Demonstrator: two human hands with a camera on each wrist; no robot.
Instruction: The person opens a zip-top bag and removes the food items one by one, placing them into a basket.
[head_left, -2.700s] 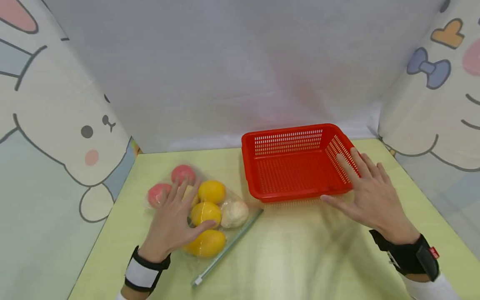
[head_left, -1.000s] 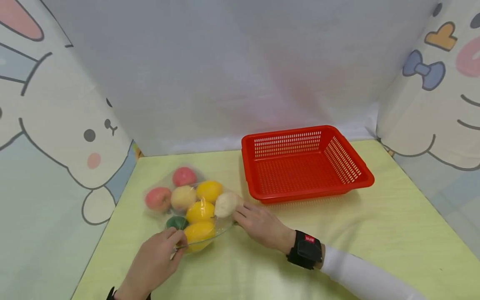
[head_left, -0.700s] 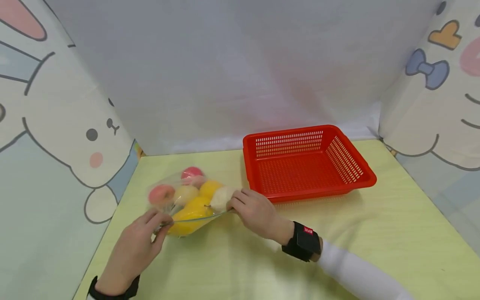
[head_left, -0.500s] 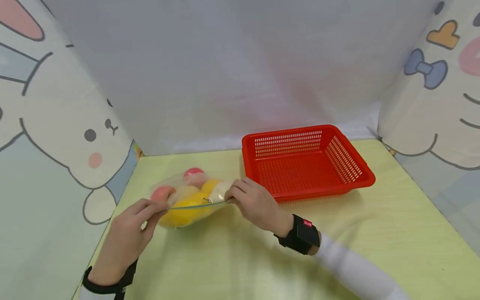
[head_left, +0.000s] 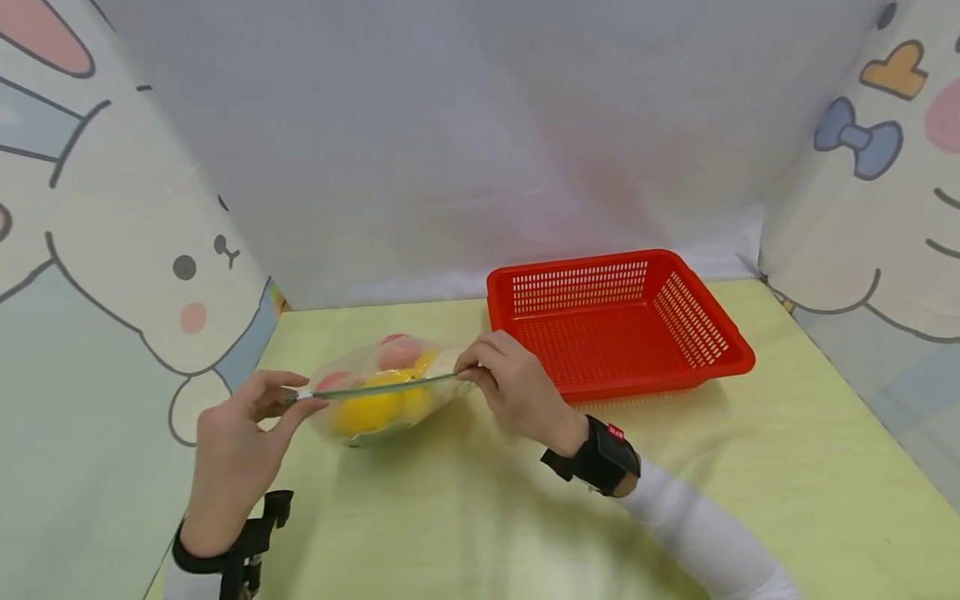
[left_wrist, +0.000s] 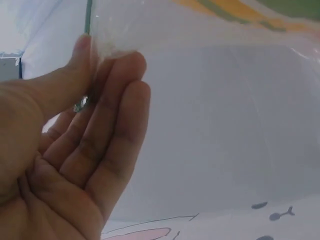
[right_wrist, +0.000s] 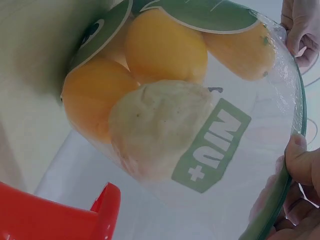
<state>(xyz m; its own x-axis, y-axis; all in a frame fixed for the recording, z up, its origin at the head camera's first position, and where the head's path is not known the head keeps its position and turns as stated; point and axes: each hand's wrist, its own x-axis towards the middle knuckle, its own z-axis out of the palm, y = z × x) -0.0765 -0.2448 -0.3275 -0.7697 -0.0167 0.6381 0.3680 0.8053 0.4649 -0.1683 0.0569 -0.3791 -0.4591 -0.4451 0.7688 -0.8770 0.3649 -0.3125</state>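
A clear slider-zip bag (head_left: 408,408) full of fruit hangs from both hands, tilted, its green zip strip (head_left: 397,387) stretched between them. My left hand (head_left: 236,442) pinches the strip's left end at the white slider (head_left: 303,395) between thumb and fingers. The right hand (head_left: 521,392) grips the strip's other end, thumb on top. Yellow fruits (right_wrist: 165,47), a pale pear-like fruit (right_wrist: 157,120) and pinkish-red fruits (head_left: 400,352) show through the plastic. A green printed label (right_wrist: 212,147) marks the bag's side in the right wrist view.
Just beyond my right hand, a red perforated basket (head_left: 660,387) stands at the back of the pale yellow-green table (head_left: 787,483). A grey-white backdrop (head_left: 450,150) rises behind, with cartoon-printed panels (head_left: 127,275) on both sides.
Both hands came from spread above the bag and basket to the bag's zip edge. They have since raised that edge, tilting the bag up. The basket stays put.
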